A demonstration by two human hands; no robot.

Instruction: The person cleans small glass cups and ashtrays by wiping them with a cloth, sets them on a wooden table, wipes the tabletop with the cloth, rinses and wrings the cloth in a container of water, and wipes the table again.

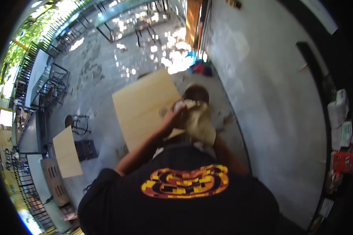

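Note:
My left hand (175, 113) is raised in front of my chest, its fingers bent against the top left part of a crumpled tan cloth or paper (200, 122). That tan piece hangs down toward my lap on the right. My right forearm (229, 156) runs up to the piece's lower right side, and my right hand is hidden behind it. A large light wooden board (145, 103) lies to the left of the hands. Just beyond the tan piece is a round brown stool top (196, 93).
A smaller wooden board (68, 153) and a stool (79, 123) stand at the left. A grey wall (270, 98) runs along the right, with packages on a shelf. Tables and chairs are farther off, and red and blue items (201, 68) lie by the wall.

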